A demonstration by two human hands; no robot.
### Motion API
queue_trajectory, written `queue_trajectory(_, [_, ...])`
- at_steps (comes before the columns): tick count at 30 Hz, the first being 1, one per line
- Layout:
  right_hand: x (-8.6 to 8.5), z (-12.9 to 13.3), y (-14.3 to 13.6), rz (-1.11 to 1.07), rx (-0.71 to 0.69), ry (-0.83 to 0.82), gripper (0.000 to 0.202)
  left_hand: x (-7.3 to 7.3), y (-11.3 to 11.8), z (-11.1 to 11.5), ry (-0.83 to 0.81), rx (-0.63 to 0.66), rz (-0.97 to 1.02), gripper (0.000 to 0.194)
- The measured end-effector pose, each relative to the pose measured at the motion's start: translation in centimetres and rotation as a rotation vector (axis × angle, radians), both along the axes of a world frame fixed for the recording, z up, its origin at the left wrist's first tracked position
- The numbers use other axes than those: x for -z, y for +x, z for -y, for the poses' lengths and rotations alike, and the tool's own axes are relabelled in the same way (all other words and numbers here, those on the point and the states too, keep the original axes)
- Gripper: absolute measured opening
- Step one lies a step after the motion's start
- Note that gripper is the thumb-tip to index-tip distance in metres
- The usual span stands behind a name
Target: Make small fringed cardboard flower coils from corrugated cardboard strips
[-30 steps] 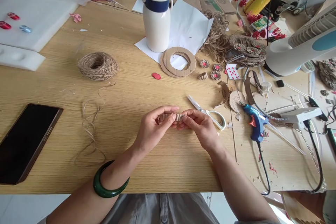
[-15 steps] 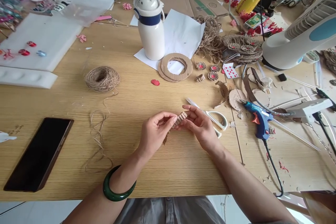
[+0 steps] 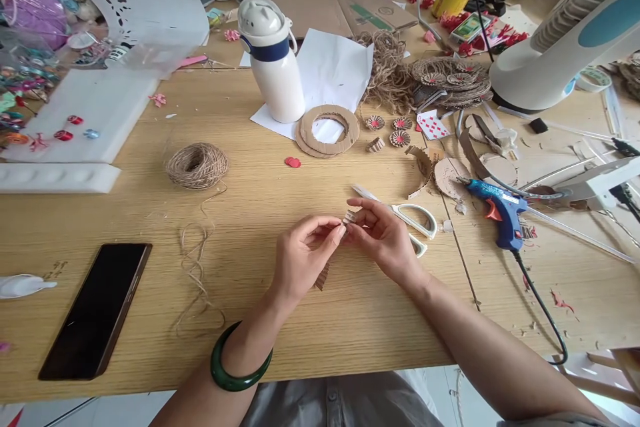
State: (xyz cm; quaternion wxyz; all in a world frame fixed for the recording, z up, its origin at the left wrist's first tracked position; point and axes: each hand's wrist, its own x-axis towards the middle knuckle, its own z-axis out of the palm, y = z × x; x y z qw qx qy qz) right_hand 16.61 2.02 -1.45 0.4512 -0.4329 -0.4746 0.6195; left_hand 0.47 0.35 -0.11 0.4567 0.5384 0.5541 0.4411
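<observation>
Between my two hands is a strip of corrugated cardboard (image 3: pixel 321 276), its ridged tail hanging below my left palm. My left hand (image 3: pixel 307 250) pinches the strip between thumb and fingers. From the other side my right hand (image 3: pixel 383 237) grips the strip's upper end with thumb and index finger, the other fingers curled loosely. Most of the strip is hidden by my fingers. White-handled scissors (image 3: pixel 414 219) lie partly behind my right hand. Farther off are small pleated cardboard rosettes with red centres (image 3: pixel 399 139), two cardboard rings (image 3: pixel 327 130) and red paper discs (image 3: pixel 293 162).
A blue glue gun (image 3: pixel 503 210) lies at the right, its cord running to the table edge. At the left are a twine ball (image 3: pixel 197 165) and a phone (image 3: pixel 96 310). A white bottle (image 3: pixel 273 60) stands behind, and a white fan (image 3: pixel 550 47) is at the back right.
My fingertips have drawn together over the strip, covering more of its upper end, while its lower tail shows more below my left hand. The camera view has shifted slightly.
</observation>
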Motion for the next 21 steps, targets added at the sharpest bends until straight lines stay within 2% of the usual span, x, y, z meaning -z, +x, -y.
queue_trajectory(4, [-0.30,0.33,-0.20,0.081,-0.009,0.065,0.040,0.21,0.02,0.07,0.062,-0.033,-0.166,0.009])
queue_trajectory(7, [-0.58,0.25,-0.32,0.001,-0.018,0.005,0.042,0.29,-0.02,0.12,0.065,-0.079,-0.186,0.009])
queue_trajectory(12, [-0.78,-0.19,-0.22,-0.083,-0.045,-0.155,0.033,0.29,-0.02,0.17,0.021,-0.094,-0.121,0.010])
queue_trajectory(21, [-0.78,-0.23,-0.17,0.009,-0.024,-0.140,0.036,0.22,0.06,-0.09,-0.086,-0.016,0.125,0.022])
